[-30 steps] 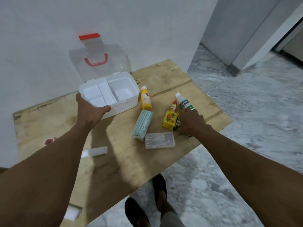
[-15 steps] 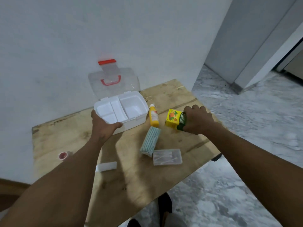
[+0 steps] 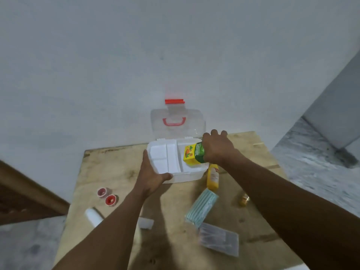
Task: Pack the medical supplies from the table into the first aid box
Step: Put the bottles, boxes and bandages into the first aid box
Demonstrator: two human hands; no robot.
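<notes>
The white first aid box stands open at the back of the wooden table, its clear lid with a red handle leaning on the wall. My left hand grips the box's front left corner. My right hand holds a yellow and green carton over the box's right compartment. A yellow bottle, a pack of teal masks, a clear flat case and a small amber bottle lie on the table.
Two red tape rolls sit at the table's left. A white tube and a small white piece lie near my left forearm. The wall is close behind the box. Marble floor lies to the right.
My right hand has carried the carton left from above the table to over the box's right compartment. My left hand stays on the box. The camera has tilted up.
</notes>
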